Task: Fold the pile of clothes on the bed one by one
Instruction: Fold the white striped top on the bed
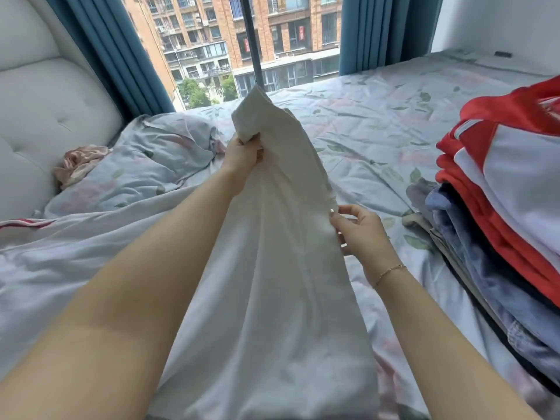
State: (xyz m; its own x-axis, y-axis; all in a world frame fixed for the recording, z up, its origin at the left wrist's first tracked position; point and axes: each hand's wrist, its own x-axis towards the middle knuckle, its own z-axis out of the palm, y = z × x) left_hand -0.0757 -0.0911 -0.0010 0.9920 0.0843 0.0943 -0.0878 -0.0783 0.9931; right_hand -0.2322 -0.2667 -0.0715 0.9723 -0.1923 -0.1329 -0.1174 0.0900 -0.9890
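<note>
A long white garment [272,253] hangs in front of me above the bed [363,137], stretched from near the camera up to its bunched top end. My left hand [244,156] grips that top end, raised at the middle of the view. My right hand [357,231] is at the garment's right edge lower down, thumb and forefinger pinching the fabric, other fingers loosely curled. A stack of clothes [509,189] lies on the right of the bed, red and white pieces on top, blue and beige ones beneath.
The bed has a floral sheet. A rumpled pillow [151,165] and a pink cloth [80,163] lie at the left by the padded headboard [39,101]. A pale garment with red stripes [27,223] lies at the left. Window and blue curtains [100,47] stand behind.
</note>
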